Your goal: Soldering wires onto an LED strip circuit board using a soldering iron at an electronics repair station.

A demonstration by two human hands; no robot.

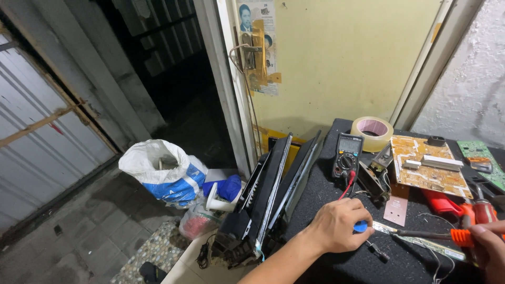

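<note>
Lower right of frame: my left hand (339,225) pinches a blue-capped tool (361,226) against the metal strip (415,241) on the black table (321,194). My right hand (489,251) grips an orange-handled probe (447,235) touching that strip. Multimeter (347,156) sits just above.

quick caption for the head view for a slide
Left hand pinches a blue-capped piece on a metal strip; right hand holds an orange-handled tool, multimeter nearby.
</note>
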